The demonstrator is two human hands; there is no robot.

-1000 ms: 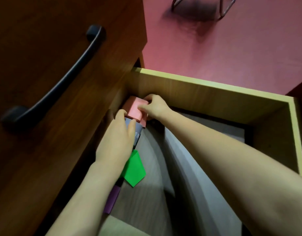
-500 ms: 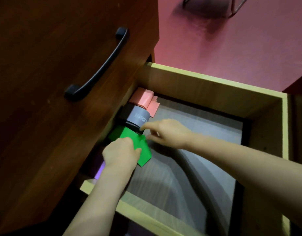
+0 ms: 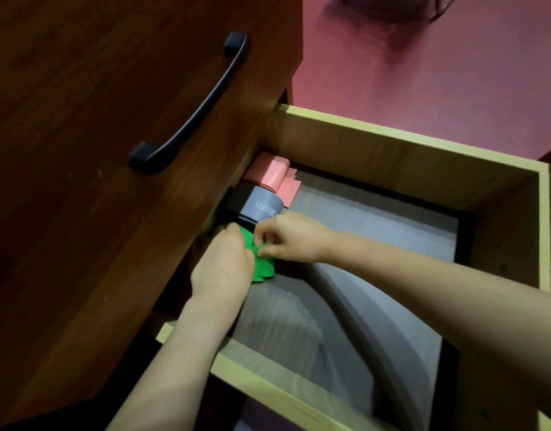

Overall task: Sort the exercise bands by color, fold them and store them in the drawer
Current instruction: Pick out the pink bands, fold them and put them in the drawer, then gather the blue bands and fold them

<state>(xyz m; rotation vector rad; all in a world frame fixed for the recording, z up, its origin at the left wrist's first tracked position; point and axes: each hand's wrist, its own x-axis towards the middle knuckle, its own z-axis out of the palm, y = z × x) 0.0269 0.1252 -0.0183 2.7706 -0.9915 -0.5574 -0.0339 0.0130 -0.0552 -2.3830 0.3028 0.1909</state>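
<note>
An open wooden drawer (image 3: pixel 392 150) holds folded exercise bands in a row along its left side. The pink band (image 3: pixel 272 175) lies at the far corner. Beside it, nearer me, is a grey and black band (image 3: pixel 258 206) with white lettering. Nearer still is the green band (image 3: pixel 263 269), partly covered by both hands. My left hand (image 3: pixel 224 269) presses on its left part with fingers curled over it. My right hand (image 3: pixel 289 237) pinches its upper edge between thumb and fingertips. A purple band seen earlier is hidden under my left arm.
The dark wooden drawer front with a black handle (image 3: pixel 196 107) rises at the left. The drawer's grey bottom (image 3: pixel 377 244) lies bare to the right of the bands. Red floor (image 3: pixel 439 73) lies beyond the drawer's far wall, with a chair leg at the top edge.
Both hands left the pink band at the far corner and came back to the green band. The right hand now pinches it, and the green band is bunched tighter.
</note>
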